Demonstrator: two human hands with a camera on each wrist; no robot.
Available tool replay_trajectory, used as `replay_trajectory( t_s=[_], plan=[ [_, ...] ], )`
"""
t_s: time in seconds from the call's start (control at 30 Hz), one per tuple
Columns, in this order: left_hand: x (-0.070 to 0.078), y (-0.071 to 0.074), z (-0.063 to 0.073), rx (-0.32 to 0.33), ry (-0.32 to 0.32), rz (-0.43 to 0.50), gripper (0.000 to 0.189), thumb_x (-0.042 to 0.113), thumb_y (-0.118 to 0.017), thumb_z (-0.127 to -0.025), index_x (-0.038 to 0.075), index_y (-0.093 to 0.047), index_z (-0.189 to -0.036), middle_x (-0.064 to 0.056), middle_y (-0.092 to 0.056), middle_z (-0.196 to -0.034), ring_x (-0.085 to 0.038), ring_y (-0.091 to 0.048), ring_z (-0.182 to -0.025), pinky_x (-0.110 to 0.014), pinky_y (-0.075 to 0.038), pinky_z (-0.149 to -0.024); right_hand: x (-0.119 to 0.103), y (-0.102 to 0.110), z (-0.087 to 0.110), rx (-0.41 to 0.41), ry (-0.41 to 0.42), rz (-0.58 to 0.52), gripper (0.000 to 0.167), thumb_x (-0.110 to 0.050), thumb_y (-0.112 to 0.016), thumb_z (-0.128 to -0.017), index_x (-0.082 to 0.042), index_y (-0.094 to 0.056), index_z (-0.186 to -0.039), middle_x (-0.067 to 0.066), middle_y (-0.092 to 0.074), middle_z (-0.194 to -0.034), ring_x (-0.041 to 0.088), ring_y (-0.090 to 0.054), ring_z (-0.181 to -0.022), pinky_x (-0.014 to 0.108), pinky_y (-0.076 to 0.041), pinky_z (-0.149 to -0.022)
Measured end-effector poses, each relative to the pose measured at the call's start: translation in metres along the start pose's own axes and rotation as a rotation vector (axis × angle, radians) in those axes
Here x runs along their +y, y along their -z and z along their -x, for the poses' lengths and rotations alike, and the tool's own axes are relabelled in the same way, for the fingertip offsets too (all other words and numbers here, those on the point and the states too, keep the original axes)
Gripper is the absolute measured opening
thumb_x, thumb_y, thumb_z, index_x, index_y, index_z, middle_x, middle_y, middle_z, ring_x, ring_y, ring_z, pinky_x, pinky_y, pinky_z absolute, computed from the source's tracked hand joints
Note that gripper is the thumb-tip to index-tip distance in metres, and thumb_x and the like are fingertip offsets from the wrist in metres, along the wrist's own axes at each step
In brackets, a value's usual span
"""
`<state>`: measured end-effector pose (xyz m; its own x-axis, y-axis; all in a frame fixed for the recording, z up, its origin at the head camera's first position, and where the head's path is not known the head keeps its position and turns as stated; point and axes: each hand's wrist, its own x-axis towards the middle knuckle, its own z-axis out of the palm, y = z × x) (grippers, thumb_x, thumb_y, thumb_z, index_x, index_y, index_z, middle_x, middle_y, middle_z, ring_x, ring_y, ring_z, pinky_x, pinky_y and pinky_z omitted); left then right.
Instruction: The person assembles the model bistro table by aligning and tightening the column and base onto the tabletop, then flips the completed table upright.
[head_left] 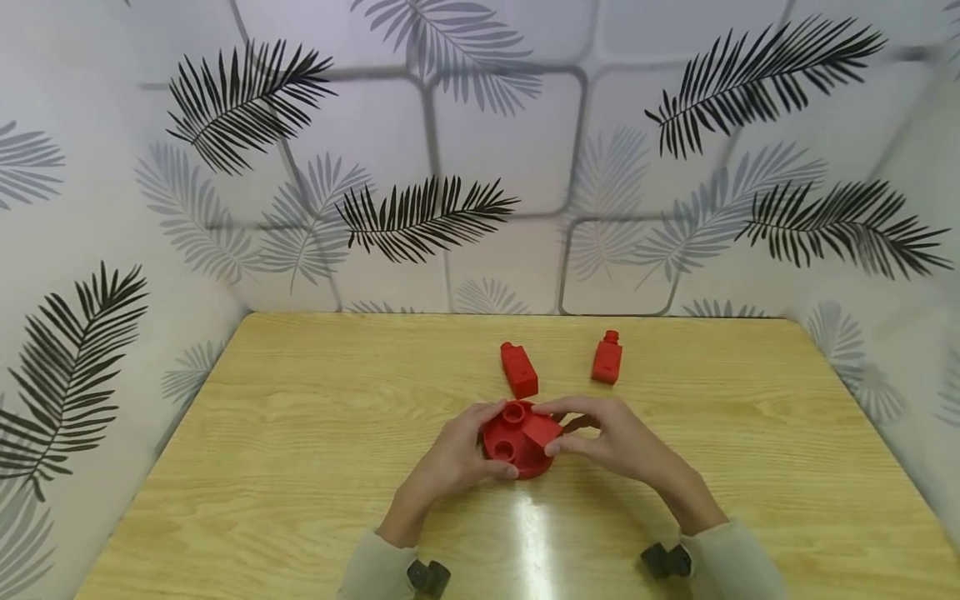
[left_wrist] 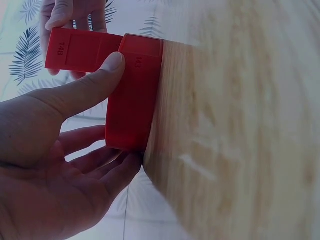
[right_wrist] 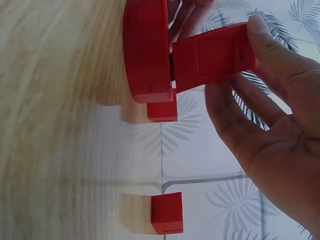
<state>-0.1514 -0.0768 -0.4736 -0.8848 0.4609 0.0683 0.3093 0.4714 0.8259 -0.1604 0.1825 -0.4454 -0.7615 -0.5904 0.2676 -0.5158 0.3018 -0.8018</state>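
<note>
Gripped by the rim and lying flat on a wooden tabletop point(head_left: 300, 467): a round red base point(head_left: 517, 434), two ringed sockets in view. Pinched near its upper end and tilted above the base's right side: a red rectangular block point(head_left: 542, 429) with a recessed panel and small numerals.

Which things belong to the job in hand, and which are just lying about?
In the job:
round red base, held by the left hand
red block, held by the right hand

Lying about, though perhaps related:
red bottle behind the base
red bottle farther right
</note>
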Motion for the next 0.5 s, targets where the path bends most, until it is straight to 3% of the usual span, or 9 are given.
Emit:
replay_trajectory(
  t_s=[0.13,0.5],
  plan=[
    [-0.0007,0.0003,0.0002,0.000,0.000,-0.008,0.088,0.012,-0.091,-0.078,-0.003,-0.046,-0.151,-0.018,-0.056,-0.141,-0.033,-0.056,-0.126,-0.045,-0.051,-0.104,0.0011,0.0019,-0.0004,-0.020,-0.013,-0.041,0.042,-0.010,-0.079,-0.089,-0.004,-0.070,-0.130,0.008,-0.071,-0.127,0.025,-0.069,-0.110,0.039,-0.060,-0.088],
    [-0.0002,0.0002,-0.0003,0.001,0.011,-0.001,0.088,0.013,-0.092,-0.077,-0.001,-0.047,-0.151,-0.017,-0.057,-0.140,-0.033,-0.056,-0.126,-0.046,-0.050,-0.105,0.0020,-0.0005,-0.0038,0.052,-0.085,-0.083,0.032,-0.017,-0.080,-0.091,-0.014,-0.072,-0.121,-0.001,-0.072,-0.116,0.022,-0.069,-0.112,0.045,-0.055,-0.099]
  ],
)
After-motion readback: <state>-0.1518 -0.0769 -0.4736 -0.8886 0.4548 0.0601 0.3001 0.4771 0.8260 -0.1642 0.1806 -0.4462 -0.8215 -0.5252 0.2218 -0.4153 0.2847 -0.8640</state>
